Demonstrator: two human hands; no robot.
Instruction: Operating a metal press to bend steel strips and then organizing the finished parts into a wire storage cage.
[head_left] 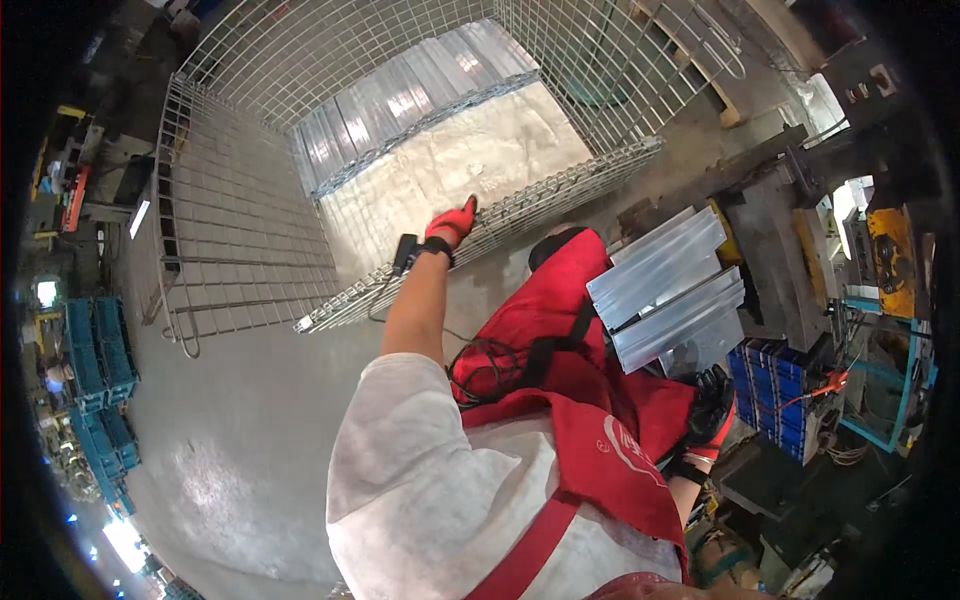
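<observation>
My left hand (452, 224), in a red glove, is at the near top edge of a big wire cage (560, 192), its fingers closed over the rim. Inside the cage, a row of long silvery metal profiles (400, 100) lies along the far part, and a pale sheet (470, 150) covers the nearer part. On my right, several channel-shaped metal profiles (665, 265) lie stacked beside my red apron. My right hand (710, 408), in a black-and-red glove, is low at the near end of that stack. Its fingers look bent, but whether they touch the metal is unclear.
Blue crates (770, 395) stand at the right, close to my right hand, with dark machinery (770, 250) behind the stack. Teal crates (100, 350) are piled at the far left. A dark cable (490, 365) hangs across my apron. Grey concrete floor (230, 430) extends at the left.
</observation>
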